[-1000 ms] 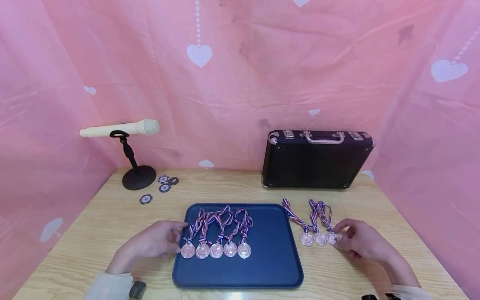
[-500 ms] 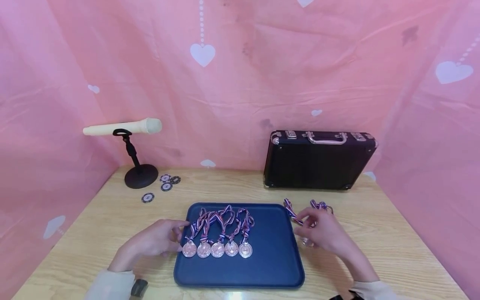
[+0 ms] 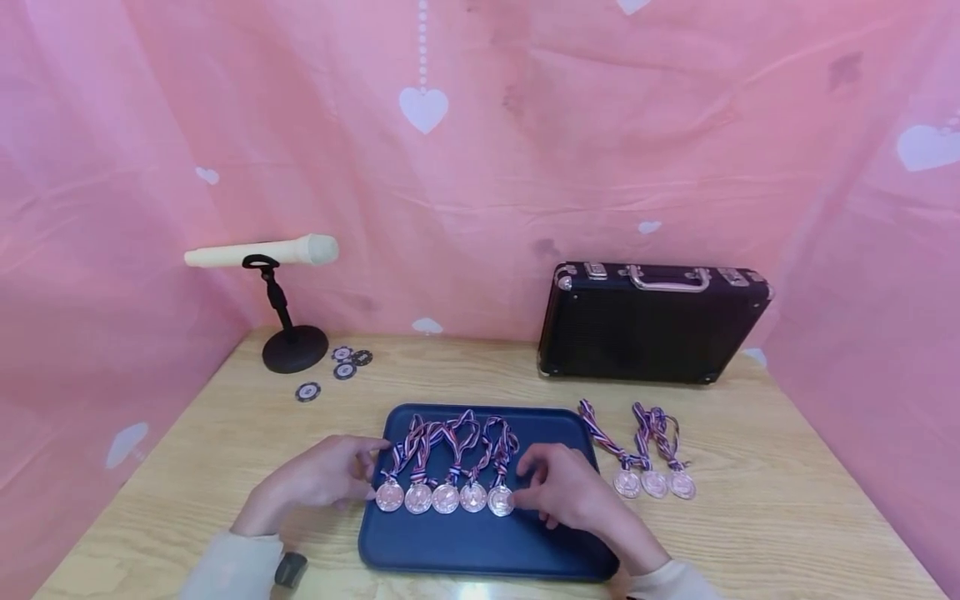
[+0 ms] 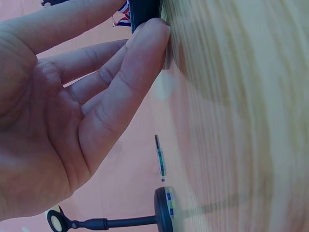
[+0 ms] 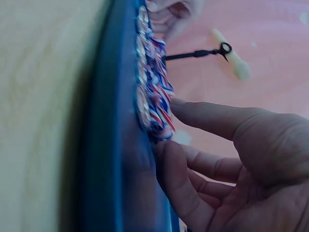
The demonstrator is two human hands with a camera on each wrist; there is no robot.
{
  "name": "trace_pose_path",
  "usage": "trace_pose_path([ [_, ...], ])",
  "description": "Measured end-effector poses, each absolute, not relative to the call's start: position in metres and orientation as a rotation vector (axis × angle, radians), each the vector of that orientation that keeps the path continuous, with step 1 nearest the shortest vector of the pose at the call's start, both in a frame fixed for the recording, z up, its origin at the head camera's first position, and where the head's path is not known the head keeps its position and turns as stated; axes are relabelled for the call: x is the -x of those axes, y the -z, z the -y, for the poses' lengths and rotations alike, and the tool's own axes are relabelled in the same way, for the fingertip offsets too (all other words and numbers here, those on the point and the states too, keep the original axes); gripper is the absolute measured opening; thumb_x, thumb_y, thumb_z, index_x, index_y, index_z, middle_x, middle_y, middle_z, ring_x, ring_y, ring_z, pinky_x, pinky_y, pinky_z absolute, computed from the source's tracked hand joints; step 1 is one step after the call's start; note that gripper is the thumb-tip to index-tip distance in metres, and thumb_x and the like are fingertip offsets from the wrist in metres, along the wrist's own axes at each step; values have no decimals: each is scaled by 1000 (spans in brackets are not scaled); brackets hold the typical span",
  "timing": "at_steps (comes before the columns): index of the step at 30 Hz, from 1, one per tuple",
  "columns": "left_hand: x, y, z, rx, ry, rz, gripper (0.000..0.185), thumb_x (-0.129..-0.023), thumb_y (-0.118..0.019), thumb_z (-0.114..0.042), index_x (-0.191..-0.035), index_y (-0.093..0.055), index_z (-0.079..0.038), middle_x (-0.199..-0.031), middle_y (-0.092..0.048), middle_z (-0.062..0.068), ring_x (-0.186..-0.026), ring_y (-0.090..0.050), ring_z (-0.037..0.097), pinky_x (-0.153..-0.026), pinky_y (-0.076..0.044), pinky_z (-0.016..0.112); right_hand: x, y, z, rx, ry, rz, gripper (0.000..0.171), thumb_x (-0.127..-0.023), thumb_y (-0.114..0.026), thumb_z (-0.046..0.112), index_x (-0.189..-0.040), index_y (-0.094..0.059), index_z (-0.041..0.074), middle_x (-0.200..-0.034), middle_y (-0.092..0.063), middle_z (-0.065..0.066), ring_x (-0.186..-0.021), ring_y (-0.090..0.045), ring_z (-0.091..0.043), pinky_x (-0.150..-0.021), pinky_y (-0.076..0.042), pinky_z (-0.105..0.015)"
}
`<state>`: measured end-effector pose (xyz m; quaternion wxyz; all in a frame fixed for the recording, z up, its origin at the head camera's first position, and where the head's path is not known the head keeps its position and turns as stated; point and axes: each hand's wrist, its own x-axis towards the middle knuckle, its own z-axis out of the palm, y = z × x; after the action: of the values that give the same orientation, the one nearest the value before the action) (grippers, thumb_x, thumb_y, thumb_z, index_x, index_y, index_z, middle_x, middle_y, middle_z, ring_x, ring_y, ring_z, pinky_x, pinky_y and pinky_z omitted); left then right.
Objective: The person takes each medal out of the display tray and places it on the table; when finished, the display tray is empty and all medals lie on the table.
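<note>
A dark blue tray [image 3: 487, 546] lies on the wooden table, with several bronze medals [image 3: 446, 498] in a row on it, their striped ribbons fanned out behind. My left hand [image 3: 358, 473] rests at the tray's left edge beside the leftmost medal [image 3: 389, 495]; its fingers [image 4: 145, 43] are straight and touch the rim. My right hand [image 3: 531, 485] lies over the tray, and its fingertips touch the rightmost medal [image 3: 500, 500] of the row. In the right wrist view the fingers [image 5: 207, 118] are loosely extended next to the ribbons [image 5: 157, 96]. Three more medals [image 3: 654, 483] lie on the table to the right of the tray.
A black case [image 3: 652, 323] with metal corners stands upright at the back right. A cream microphone [image 3: 262, 252] on a black stand [image 3: 294, 348] is at the back left, with several poker chips [image 3: 343, 365] beside it. Pink cloth walls close in the table.
My right hand has left the three medals on the table and moved left over the tray to the rightmost medal of the row. The left hand has stayed by the tray's left edge.
</note>
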<state>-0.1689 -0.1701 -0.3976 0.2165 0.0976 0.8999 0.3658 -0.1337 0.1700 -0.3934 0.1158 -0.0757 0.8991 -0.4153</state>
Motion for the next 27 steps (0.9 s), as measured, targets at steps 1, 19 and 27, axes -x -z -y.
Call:
trace_pose_path([
  [1, 169, 398, 170, -281, -1018, -2492, 69, -84, -82, 5, -149, -59, -5, -97, -63, 6, -61, -59, 21, -55, -54, 32, 133, 394, -167, 209, 1177, -2648, 32, -80, -92, 19, -98, -68, 7, -65, -61, -2, -43, -60, -13, -44, -55, -32],
  [19, 168, 398, 170, -358, -1057, -2482, 73, -82, -80, 9, -150, -55, 0, -96, -62, 7, -59, -59, 20, -51, -53, 32, 131, 403, -163, 78, 997, -2750, 36, -77, -94, 25, -93, -65, 11, -58, -59, -3, -39, -57, -13, -42, -52, -30],
  [27, 168, 396, 171, -333, -1044, -2493, 72, -83, -81, 9, -150, -56, -1, -95, -63, 6, -60, -59, 20, -53, -54, 33, 132, 405, -161, 78, 967, -2800, 38, -75, -96, 26, -89, -63, 11, -66, -60, -4, -36, -56, -10, -43, -50, -31],
])
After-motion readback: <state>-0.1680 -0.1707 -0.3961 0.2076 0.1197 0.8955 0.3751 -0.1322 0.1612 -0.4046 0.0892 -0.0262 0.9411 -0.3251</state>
